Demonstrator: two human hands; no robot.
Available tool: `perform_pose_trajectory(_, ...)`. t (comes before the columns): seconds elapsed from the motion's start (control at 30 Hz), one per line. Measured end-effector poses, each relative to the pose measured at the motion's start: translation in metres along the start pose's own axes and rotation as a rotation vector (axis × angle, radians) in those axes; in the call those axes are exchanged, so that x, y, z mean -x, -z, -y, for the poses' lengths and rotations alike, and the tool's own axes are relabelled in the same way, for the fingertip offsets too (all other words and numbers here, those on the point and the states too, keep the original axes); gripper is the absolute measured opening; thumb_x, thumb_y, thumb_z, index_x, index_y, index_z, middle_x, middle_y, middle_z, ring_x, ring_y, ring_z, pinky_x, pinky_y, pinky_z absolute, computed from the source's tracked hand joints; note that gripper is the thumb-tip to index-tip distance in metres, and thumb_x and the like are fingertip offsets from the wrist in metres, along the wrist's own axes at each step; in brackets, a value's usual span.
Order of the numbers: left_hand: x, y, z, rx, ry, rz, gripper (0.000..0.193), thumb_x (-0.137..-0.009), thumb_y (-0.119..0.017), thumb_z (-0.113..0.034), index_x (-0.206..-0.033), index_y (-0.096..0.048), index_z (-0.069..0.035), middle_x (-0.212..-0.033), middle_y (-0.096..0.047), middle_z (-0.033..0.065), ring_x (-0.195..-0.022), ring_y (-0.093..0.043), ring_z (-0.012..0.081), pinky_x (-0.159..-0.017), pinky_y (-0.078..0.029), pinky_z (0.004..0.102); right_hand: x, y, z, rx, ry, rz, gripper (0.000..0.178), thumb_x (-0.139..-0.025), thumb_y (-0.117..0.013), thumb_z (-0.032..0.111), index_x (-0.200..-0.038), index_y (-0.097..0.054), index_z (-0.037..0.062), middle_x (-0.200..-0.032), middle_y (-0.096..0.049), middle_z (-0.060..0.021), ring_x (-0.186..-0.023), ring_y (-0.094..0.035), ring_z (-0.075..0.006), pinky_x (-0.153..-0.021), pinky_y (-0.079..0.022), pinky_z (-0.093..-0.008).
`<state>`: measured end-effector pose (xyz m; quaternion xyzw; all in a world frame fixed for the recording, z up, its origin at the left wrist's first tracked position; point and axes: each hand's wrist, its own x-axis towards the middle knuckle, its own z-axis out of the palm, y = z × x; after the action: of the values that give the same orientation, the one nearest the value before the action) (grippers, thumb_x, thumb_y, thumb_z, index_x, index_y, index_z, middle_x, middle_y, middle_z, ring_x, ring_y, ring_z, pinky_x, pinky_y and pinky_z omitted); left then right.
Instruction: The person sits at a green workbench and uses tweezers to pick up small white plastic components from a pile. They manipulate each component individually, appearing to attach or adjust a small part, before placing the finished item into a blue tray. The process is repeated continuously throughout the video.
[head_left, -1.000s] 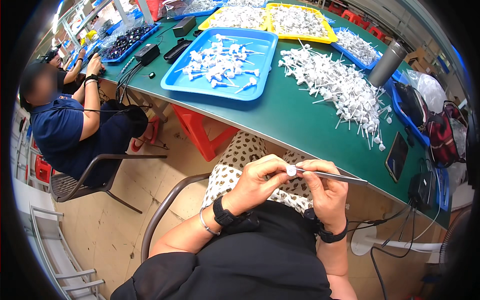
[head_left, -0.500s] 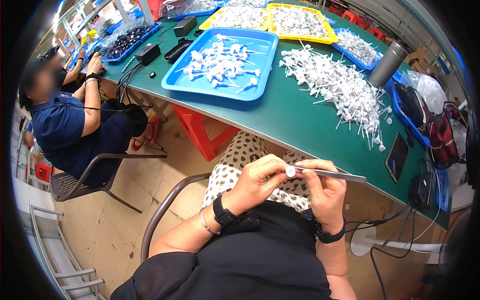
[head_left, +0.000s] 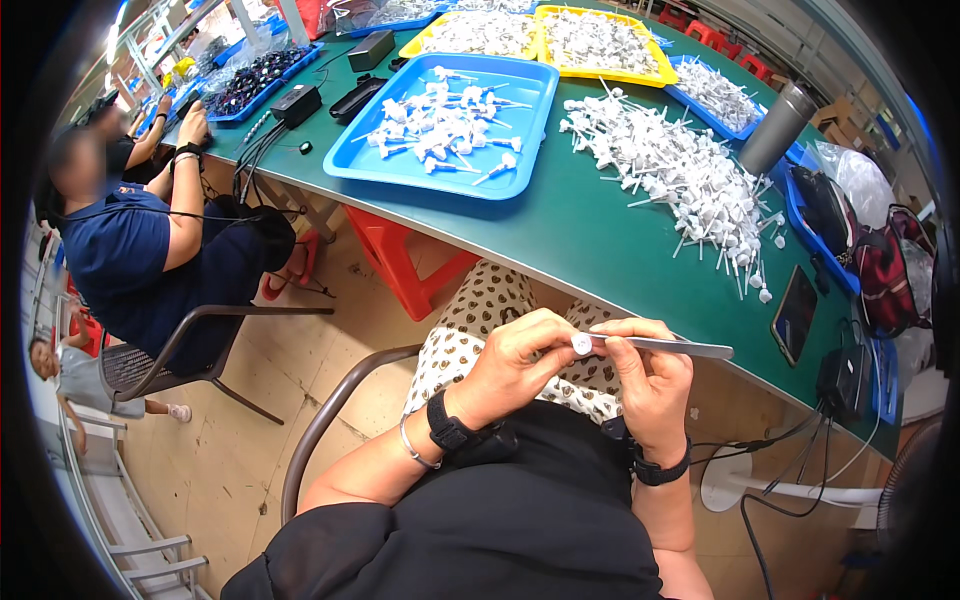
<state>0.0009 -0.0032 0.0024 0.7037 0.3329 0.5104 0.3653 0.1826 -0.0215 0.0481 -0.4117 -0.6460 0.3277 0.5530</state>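
Observation:
Over my lap, my left hand (head_left: 512, 368) is closed, pinching a small white plastic part (head_left: 582, 344) whose round face is turned up. My right hand (head_left: 652, 392) grips a thin, flat grey metal blade (head_left: 690, 349), perhaps a knife or file. The blade's inner end lies between the fingers, close to the white part; whether they touch I cannot tell. On the green table (head_left: 590, 235) ahead, a blue tray (head_left: 345, 165) holds similar white parts with thin stems. To its right lies a large loose pile of them (head_left: 680, 170).
Yellow trays (head_left: 655, 80) of white parts stand at the back. A metal flask (head_left: 778, 130), a phone (head_left: 794, 315) and a dark red bag (head_left: 893, 270) are on the right. To the left sits a co-worker (head_left: 130, 230); a red stool (head_left: 400, 265) stands under the table.
Both my hands stay almost still with the white part and the blade. Another person has come into view at the far left, behind the co-worker's chair.

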Motion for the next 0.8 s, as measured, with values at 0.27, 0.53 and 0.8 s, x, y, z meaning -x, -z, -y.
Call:
perform_pose_trajectory(0.27,-0.0008,0.0007,-0.0011,-0.033,-0.010,-0.004,0.016,-0.090,-0.073,0.003,-0.105,-0.073,-0.002,-0.094,-0.070,0.0091,-0.079,-0.069,0.0163,-0.068,-0.056,0.0286,0.0008,-0.0016,-0.0014,-0.002,-0.004,-0.010,0.007,-0.096,-0.071,0.002,-0.101,-0.074,-0.0014,-0.095,-0.074,-0.0073,-0.078,-0.068,-0.0152,-0.071,-0.054,-0.0278)
perform_pose_trajectory(0.53,-0.0005,0.0013,-0.0017,-0.032,0.012,0.007,0.017,-0.090,-0.074,0.003,-0.106,-0.073,-0.002,-0.094,-0.070,0.0088,-0.079,-0.070,0.0161,-0.068,-0.056,0.0282,0.0008,-0.0015,-0.0017,0.033,0.002,-0.004,0.006,-0.096,-0.071,0.002,-0.100,-0.074,-0.0012,-0.095,-0.074,-0.0072,-0.078,-0.068,-0.0149,-0.070,-0.054,-0.0276)
perform_pose_trajectory(0.8,-0.0008,0.0016,-0.0016,-0.040,0.002,0.012,0.016,-0.091,-0.073,0.003,-0.106,-0.073,-0.002,-0.095,-0.070,0.0089,-0.079,-0.070,0.0159,-0.068,-0.057,0.0278,0.0006,-0.0021,-0.0015,0.038,-0.003,-0.009,0.006,-0.096,-0.071,0.002,-0.100,-0.074,-0.0016,-0.095,-0.074,-0.0073,-0.079,-0.069,-0.0151,-0.071,-0.054,-0.0280)
